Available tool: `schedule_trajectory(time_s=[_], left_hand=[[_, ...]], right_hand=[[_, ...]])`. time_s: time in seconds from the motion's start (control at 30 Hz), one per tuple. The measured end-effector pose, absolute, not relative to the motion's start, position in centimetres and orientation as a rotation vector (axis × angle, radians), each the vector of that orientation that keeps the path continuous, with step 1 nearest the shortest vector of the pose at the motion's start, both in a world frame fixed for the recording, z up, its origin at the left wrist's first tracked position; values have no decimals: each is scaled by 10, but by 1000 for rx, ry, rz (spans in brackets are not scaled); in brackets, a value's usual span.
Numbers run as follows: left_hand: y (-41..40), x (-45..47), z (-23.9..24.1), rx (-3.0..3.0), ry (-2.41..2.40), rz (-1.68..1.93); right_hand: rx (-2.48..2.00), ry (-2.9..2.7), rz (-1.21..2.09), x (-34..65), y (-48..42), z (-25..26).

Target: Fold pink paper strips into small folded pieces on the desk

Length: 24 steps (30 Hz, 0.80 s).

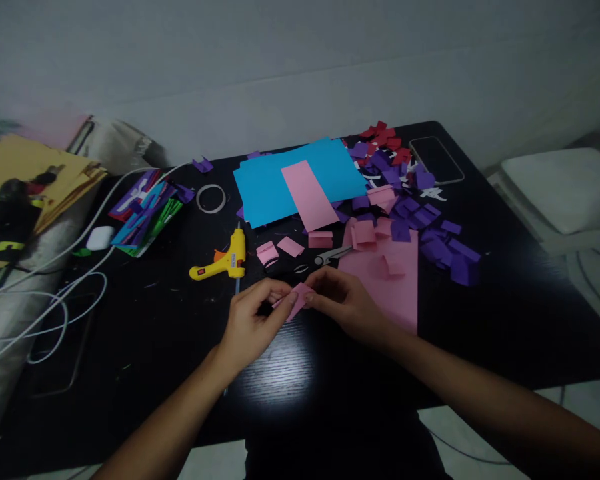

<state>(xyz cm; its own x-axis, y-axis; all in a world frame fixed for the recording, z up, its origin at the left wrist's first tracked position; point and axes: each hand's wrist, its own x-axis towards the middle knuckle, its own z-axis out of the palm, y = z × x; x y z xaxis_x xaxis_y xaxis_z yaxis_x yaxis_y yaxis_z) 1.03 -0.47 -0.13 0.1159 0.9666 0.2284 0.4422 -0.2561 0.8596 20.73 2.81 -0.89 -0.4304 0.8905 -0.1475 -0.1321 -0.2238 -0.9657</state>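
Between my two hands is a small piece of pink paper (298, 303), held above the black table near its front. My left hand (253, 317) pinches its left side with thumb and fingers. The thumb and fingertips of my right hand (343, 300) close on its right side. Just beyond my hands lie scissors (333, 256), their handles partly hidden in the dark. Several small folded pink pieces (291, 247) rest near them. A larger pink sheet (405, 307) lies to the right, partly under my right forearm, with curled pink pieces on it.
A yellow glue gun (233, 257) lies left of my hands. Behind are blue sheets (265, 193) with a pink strip (310, 197) on top, and a tape roll (211, 199). Purple scraps (450, 253) and red scraps (385, 141) spread right. White cables (65, 300) loop at left.
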Motion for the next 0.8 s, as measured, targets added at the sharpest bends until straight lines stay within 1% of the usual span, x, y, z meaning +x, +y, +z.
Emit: schedule_trajectory(time_s=[0.2, 0.57, 0.8], left_hand=[[-6, 8, 2, 1923, 1315, 1098], [-7, 10, 5, 1778, 1329, 1116], [-8, 9, 5, 1899, 1288, 1256]], right_hand=[[-958, -1343, 1677, 208, 27, -9], [-941, -1255, 1712, 209, 27, -5], [-913, -1195, 1783, 208, 27, -3]])
